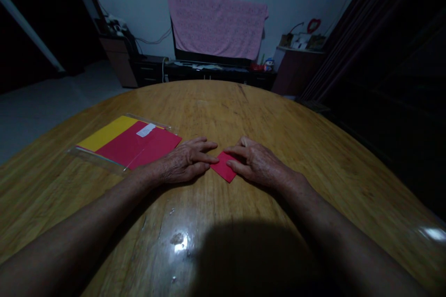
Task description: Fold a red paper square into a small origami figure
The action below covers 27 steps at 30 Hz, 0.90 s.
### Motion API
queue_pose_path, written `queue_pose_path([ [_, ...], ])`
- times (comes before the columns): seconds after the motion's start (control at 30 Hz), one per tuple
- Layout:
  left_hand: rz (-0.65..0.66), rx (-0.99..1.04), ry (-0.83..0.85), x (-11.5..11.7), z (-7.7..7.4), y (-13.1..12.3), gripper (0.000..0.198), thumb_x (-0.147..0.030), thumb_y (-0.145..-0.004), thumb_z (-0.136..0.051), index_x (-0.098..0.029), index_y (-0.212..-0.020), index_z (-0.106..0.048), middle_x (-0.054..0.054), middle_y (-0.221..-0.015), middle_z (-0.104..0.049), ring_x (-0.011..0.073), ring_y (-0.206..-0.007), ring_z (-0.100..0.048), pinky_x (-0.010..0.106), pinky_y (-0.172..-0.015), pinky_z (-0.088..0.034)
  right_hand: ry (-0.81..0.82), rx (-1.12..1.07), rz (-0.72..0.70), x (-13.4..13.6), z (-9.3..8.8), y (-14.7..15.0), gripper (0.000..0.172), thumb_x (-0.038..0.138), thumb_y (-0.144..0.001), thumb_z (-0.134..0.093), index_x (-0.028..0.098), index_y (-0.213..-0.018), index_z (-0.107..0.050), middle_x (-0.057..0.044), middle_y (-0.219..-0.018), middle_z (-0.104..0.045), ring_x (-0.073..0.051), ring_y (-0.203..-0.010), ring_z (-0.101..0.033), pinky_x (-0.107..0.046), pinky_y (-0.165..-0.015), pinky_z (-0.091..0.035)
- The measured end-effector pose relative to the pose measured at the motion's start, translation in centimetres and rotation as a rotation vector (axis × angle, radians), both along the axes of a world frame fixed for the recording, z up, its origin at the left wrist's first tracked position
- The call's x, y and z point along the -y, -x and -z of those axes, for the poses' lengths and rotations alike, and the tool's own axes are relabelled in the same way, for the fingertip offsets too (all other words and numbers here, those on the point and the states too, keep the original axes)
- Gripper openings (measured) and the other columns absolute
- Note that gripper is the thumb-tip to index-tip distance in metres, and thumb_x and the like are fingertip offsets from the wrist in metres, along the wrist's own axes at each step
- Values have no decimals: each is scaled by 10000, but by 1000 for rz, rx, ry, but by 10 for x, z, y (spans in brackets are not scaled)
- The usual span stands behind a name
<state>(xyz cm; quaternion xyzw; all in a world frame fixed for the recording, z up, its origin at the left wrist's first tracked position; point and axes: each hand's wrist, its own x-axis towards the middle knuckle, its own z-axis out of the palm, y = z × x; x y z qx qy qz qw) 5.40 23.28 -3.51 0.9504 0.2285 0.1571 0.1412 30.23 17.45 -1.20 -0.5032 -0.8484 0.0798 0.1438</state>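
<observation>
A small folded piece of red paper point(224, 170) lies on the wooden table between my hands, one corner pointing towards me. My left hand point(184, 160) rests on the table to its left. The fingers there are stretched out and apart, and a fingertip touches the paper's left corner. From the right, my right hand point(259, 163) grips the paper's right side, with its thumb and bent index finger on it. Those fingers hide part of the paper's right edge.
A clear plastic packet point(118, 165) of red and yellow paper sheets with a white label lies left of my left hand. The round table point(209, 102) reaches towards a dark cabinet point(149, 70). Above that, a pink cloth point(218, 23) covers a screen.
</observation>
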Motion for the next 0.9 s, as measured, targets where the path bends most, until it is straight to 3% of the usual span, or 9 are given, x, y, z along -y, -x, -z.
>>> queue_pose_path([
  [0.27,12,47,139,1,-7,6,356,-311,-913,-514,-286,-1250,-625,82,-1450,-480,282,-1393,-352,538,-1128,-277,1,3,8,0,1,-1,325,388,-926,-522,264,-1200,-643,-54,-958,-544,-178,-847,-543,-307,-766,-441],
  [0.37,35,64,166,0,-6,7,288,-287,-908,-528,-296,-1147,-687,64,-1437,-500,272,-1396,-348,540,-1116,-296,-4,0,9,0,2,-1,329,385,-925,-525,262,-1206,-642,-56,-967,-548,-178,-852,-545,-306,-769,-442],
  [0.73,37,67,89,-2,1,7,279,-275,-918,-511,-308,-1120,-700,59,-1421,-516,268,-1374,-384,532,-1109,-311,-5,-5,8,-1,2,-1,316,378,-921,-532,258,-1188,-651,-53,-960,-555,-178,-861,-544,-304,-767,-435],
  [0.9,9,71,34,-1,4,6,332,-276,-918,-503,-278,-1222,-638,86,-1414,-518,275,-1346,-418,555,-1115,-290,-8,-4,15,0,3,0,331,379,-918,-537,261,-1209,-638,-55,-969,-564,-181,-863,-547,-309,-770,-431],
])
